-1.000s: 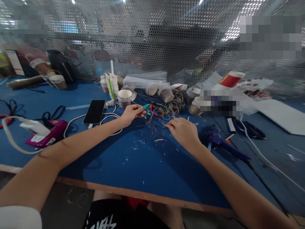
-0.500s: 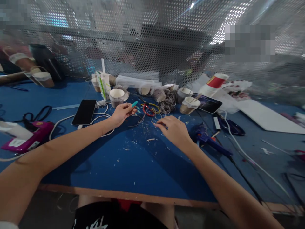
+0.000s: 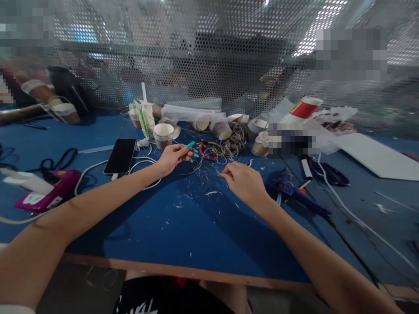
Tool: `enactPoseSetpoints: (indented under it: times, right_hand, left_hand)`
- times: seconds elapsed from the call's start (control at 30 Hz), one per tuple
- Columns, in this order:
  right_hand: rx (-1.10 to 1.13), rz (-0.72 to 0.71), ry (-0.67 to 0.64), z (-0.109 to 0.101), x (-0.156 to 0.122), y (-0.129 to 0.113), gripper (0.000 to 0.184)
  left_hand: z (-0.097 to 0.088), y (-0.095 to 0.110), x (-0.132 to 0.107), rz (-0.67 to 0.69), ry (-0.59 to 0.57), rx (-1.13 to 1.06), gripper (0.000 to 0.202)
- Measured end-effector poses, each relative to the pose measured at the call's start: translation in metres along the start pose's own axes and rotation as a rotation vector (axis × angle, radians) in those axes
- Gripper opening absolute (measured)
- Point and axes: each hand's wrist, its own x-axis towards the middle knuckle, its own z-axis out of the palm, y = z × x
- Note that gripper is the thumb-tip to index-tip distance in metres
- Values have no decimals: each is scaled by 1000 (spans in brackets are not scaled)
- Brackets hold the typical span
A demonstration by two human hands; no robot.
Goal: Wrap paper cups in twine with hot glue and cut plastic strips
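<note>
My left hand point(image 3: 172, 157) is closed around a small tool with teal handles point(image 3: 190, 146), held just above the blue table point(image 3: 183, 226). My right hand point(image 3: 242, 181) rests on the table to the right, its fingertips pinched on a thin pale sliver I cannot make out. Between and beyond the hands lies a tangle of red, yellow and grey wires point(image 3: 212, 151). Small white scraps are scattered over the table around both hands.
A black phone point(image 3: 120, 155) with a white cable lies left of my left hand. Paper cups point(image 3: 163, 134), a carton point(image 3: 144, 117) and twine point(image 3: 236, 140) stand behind. A blue glue gun point(image 3: 296, 194) lies right, a pink one point(image 3: 49, 195) left. Perforated metal screen point(image 3: 209, 52) at the back.
My right hand's fingers have drawn together into a pinch on the table. My left hand keeps hold of the teal tool. The view has shifted slightly.
</note>
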Motion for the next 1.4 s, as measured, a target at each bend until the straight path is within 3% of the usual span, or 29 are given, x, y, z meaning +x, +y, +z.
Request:
enactPoseSetpoints:
  times: [0.27,0.73,0.93,1.07,1.23,1.4]
  right_hand:
    - [48,-39,22,1,0,2,8]
    - [54,-79,74,2,0,3,20]
    - [148,20,44,1,0,1,5]
    - [204,30,55,-1,0,-1,22]
    - [235,22,76,1,-1,1,19]
    - [192,-43,120,5,-1,5,30]
  left_hand:
    - [-4,-4,4,21,-34,-4,19]
    - [-4,-4,4,35,-42,33,17]
    - [-3,-3,2,29,-50,29,17]
    - [-4,-3,3,29,-56,49,17]
    - [-6,-7,5,49,-92,39,14]
    - [-6,-7,6,46,-98,40,14]
